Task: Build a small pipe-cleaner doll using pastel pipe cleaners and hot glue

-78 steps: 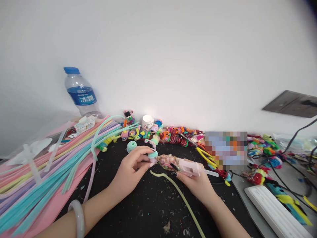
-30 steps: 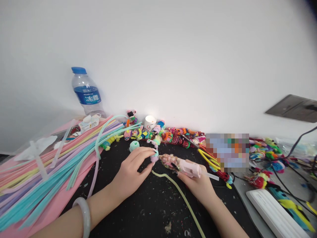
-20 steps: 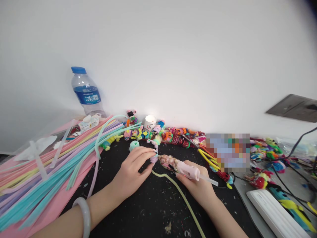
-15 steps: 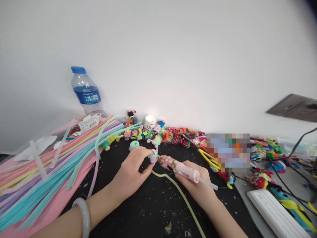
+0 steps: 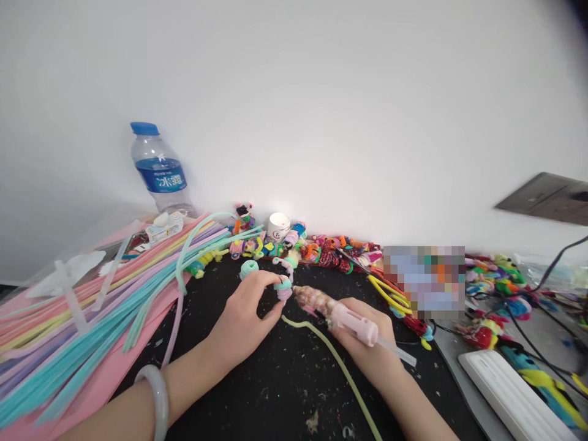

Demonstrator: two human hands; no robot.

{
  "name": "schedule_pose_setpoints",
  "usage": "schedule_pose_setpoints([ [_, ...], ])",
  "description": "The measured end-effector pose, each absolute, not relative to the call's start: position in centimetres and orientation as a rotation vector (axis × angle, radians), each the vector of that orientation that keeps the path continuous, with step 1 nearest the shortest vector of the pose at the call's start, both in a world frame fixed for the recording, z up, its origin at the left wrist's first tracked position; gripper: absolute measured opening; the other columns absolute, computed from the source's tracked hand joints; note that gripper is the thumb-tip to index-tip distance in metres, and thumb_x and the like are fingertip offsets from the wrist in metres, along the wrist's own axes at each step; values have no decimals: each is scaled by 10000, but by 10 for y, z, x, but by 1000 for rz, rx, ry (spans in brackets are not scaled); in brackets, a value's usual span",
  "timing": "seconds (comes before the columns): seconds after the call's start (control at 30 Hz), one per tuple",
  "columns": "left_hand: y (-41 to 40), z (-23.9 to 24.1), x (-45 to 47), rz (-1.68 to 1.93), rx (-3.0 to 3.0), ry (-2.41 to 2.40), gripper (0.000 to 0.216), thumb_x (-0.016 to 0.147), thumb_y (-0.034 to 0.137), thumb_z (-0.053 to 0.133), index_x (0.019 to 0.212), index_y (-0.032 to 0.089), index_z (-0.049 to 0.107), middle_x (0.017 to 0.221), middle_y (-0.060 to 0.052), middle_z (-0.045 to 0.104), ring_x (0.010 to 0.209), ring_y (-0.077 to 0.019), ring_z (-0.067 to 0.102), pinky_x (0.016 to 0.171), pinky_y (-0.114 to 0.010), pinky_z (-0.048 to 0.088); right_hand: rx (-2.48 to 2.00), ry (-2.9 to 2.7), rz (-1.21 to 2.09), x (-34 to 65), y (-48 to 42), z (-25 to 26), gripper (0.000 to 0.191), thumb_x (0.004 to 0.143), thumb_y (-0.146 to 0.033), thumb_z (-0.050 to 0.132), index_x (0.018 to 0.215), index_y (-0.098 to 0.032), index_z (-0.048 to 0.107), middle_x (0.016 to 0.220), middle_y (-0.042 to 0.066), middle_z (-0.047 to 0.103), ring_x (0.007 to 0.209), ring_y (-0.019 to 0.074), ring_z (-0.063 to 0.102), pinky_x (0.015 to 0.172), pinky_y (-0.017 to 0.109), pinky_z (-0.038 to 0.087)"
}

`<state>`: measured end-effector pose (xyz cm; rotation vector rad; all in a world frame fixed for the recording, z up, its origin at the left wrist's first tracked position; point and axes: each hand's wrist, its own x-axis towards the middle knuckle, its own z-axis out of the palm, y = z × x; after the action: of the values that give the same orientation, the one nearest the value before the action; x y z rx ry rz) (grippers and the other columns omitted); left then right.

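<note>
Between thumb and fingertips, my left hand pinches a small mint and pink pipe-cleaner figure. My right hand is closed around a pink hot glue gun, whose crusted front part points left at the figure, with a small gap between nozzle and figure. A clear glue stick sticks out of its back end. Just behind my left hand lies a mint coil of pipe cleaner. A pale green pipe cleaner curves over the black mat between my forearms.
Many loose pastel pipe cleaners spread over the left side. A water bottle leans at the wall beside a paper cup. Finished fuzzy figures line the back. Right are black cables and a white power bank.
My right hand has drawn the glue gun slightly right and down, away from the figure. The left hand has tilted the figure a little, showing more of its mint top.
</note>
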<state>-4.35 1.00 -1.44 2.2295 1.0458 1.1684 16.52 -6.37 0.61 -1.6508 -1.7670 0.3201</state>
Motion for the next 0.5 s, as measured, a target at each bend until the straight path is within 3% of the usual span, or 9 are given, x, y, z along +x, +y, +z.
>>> schedule_pose_setpoints([
  [0.13, 14, -15, -40, 1186, 1860, 978, 302, 760, 145, 584, 1021, 238, 464, 1036, -36, 566, 955, -182, 562, 855, -350, 468, -1820, -1668, 185, 174, -59, 8, 137, 757, -283, 574, 841, -187, 624, 720, 31, 669, 617, 177, 615, 553, 244, 436],
  [0.27, 16, -15, -37, 1184, 1540, 800, 291, 756, 135, 583, 994, 232, 448, 1028, -32, 540, 984, -165, 554, 882, -326, 466, -1937, -1805, -13, 185, -54, 10, 266, 799, -275, 492, 1033, -189, 586, 945, 72, 669, 833, 243, 618, 671, 310, 434],
  [0.5, 16, -14, -38, 1136, 1409, 780, 295, 749, 144, 580, 1020, 201, 477, 1086, -61, 533, 1051, -183, 535, 967, -363, 423, -2069, -1933, -183, 188, -53, 3, 433, 739, -188, 491, 1171, -157, 514, 1053, 109, 620, 967, 280, 555, 809, 403, 357],
])
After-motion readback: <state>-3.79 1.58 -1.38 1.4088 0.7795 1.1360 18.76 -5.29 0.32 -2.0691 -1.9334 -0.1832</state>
